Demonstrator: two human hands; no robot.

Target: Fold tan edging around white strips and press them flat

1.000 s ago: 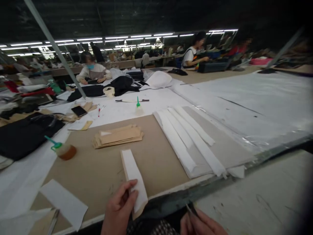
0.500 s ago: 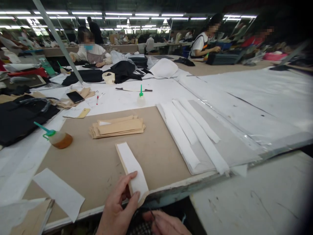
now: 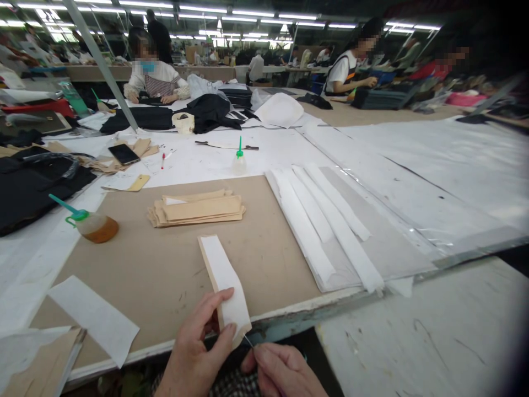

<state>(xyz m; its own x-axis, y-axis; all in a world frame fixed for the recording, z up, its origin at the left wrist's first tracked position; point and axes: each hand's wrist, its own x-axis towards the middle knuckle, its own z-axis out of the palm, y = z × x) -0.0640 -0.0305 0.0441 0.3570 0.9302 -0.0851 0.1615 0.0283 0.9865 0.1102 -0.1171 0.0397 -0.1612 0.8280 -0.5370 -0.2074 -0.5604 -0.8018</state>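
My left hand (image 3: 198, 344) grips the near end of a tan strip with a white layer on top (image 3: 221, 264), thumb and fingers on its two long edges. The strip's far end lies over the brown board. Just past the table's front edge, my right hand (image 3: 287, 366) is closed on a thin metal rod (image 3: 248, 341), whose tip meets the strip's near end. Most of the rod is hidden in the fingers, so its kind is unclear. Beyond the strip lies a stack of tan strips (image 3: 202, 209).
A squeeze bottle of amber liquid (image 3: 99, 227) stands at left, near a loose white piece (image 3: 95, 322). Long white strips (image 3: 339, 231) lie on the right. A second bottle (image 3: 239, 160), a phone (image 3: 124, 154) and black fabric lie farther back. Several people work beyond.
The rod in my right hand has come up to the strip's near end, and the hand has shifted slightly. My left hand keeps its hold. The view has moved slightly.
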